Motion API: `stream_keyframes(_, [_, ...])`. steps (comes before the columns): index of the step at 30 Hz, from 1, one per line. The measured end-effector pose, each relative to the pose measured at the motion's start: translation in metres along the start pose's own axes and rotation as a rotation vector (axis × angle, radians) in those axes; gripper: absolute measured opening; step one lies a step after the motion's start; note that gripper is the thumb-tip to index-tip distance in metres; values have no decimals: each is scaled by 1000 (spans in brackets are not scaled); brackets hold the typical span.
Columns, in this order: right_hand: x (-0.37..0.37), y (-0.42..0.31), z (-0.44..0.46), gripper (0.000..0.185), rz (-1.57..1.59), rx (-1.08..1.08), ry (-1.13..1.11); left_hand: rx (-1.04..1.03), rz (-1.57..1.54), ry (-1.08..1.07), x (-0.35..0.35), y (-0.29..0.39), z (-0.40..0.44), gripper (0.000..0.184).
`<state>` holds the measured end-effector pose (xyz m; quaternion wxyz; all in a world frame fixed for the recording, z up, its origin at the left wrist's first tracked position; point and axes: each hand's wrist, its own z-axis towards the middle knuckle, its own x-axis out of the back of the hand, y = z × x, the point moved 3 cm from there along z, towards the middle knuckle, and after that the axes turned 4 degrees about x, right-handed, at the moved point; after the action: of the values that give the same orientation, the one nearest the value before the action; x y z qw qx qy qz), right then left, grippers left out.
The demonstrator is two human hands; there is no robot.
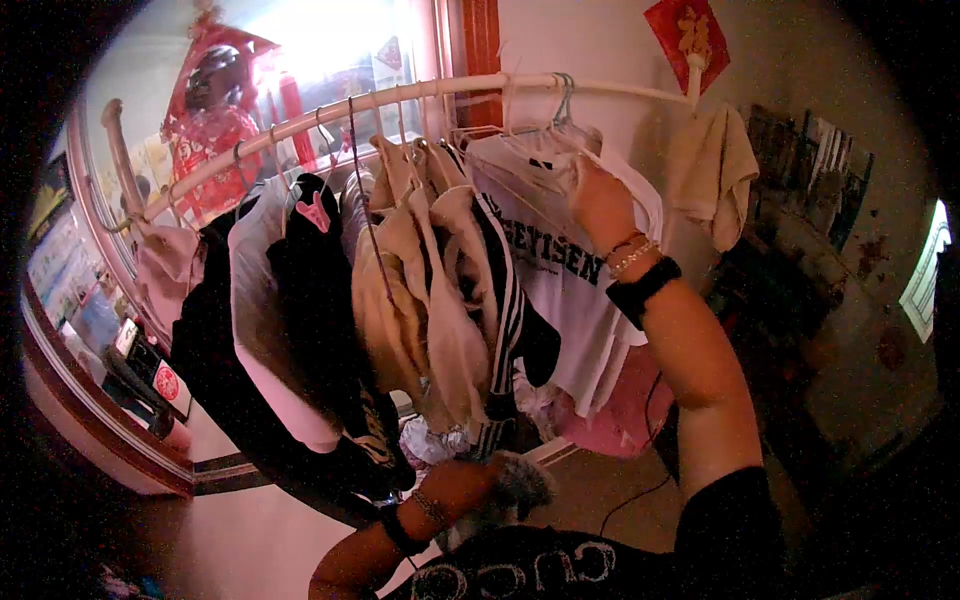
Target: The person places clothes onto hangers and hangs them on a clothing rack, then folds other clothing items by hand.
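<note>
High on the right, my right hand (pixel 600 205) is closed at the shoulder of a white T-shirt (pixel 545 270) with dark lettering. That shirt hangs on a hanger (pixel 563 105) from the pale rail (pixel 440 88). Low in the middle, my left hand (pixel 455 490) has its fingers curled against a grey fuzzy thing (pixel 525 482), whose kind I cannot make out; the fingertips are dim and partly hidden. Just above it hang a beige jacket (pixel 450 330) and a dark sleeve with white stripes (pixel 500 340).
Black and light garments (pixel 280 330) crowd the rail's left half. A beige towel (pixel 715 170) hangs by the wall on the right. Pink fabric (pixel 625 405) lies below the T-shirt, near a thin dark cable (pixel 635 495). Behind the rail is a bright window (pixel 340 45).
</note>
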<state>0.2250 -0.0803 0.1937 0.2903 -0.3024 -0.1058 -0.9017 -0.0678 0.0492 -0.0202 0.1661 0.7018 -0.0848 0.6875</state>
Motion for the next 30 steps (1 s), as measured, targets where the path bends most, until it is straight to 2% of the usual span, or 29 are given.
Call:
stream_keyframes(2, [23, 2, -14, 25, 194, 3, 181, -9, 77, -39, -6, -3, 5, 45])
stream_keyframes(4, [39, 15, -50, 27, 350, -152, 122, -40, -15, 32, -11, -7, 11, 40])
stream_keyframes(6, [71, 33, -120, 22, 547, -283, 55, -21, 14, -6, -11, -4, 20, 38])
stream_keyframes(7, [84, 40, -161, 21, 635, -252, 119, 4, 43, -36, -9, -2, 28, 37])
stream_keyframes(10, [87, 69, -253, 25, 731, -336, 2, -31, -44, -133, 14, 11, 47, 37])
stream_keyframes(12, [104, 62, -299, 31, 1179, -748, -228, -38, -169, -146, -12, 5, 75, 39])
stream_keyframes(13, [124, 57, -300, 28, 1334, -814, -322, -57, -213, -125, -6, 8, 86, 39])
stream_keyframes(14, [132, 62, -310, 28, 1325, -878, -308, -48, -240, -111, -9, 0, 102, 38])
stream_keyframes(16, [146, 72, -343, 21, 997, -770, -530, -34, -266, -116, -23, -7, 133, 38])
stream_keyframes(17, [156, 69, -359, 19, 985, -822, -450, -30, -265, -136, -34, -5, 147, 37])
stream_keyframes(18, [171, 66, -371, 19, 980, -861, -437, 86, -297, -170, -19, 2, 149, 36])
stream_keyframes(19, [183, 63, -382, 19, 1004, -795, -425, 201, -319, -206, -14, 5, 155, 34])
stream_keyframes(20, [192, 59, -393, 20, 1024, -729, -412, 176, -307, -237, -19, 6, 163, 34])
stream_keyframes(22, [202, 57, -427, 19, 978, -838, -425, 22, -348, -53, -25, 7, 179, 31])
stream_keyframes(24, [203, 54, -451, 19, 924, -950, -445, -44, -333, -28, -30, 16, 197, 30])
stream_keyframes(26, [200, 38, -453, 18, 741, -799, -467, -148, -321, 48, -23, 29, 201, 31])
stream_keyframes(28, [194, 14, -433, 17, 778, -787, -411, -102, -270, 32, -4, 40, 193, 31])
stream_keyframes(30, [174, 7, -421, 17, 829, -788, -361, -209, -137, 64, 0, 52, 202, 28])
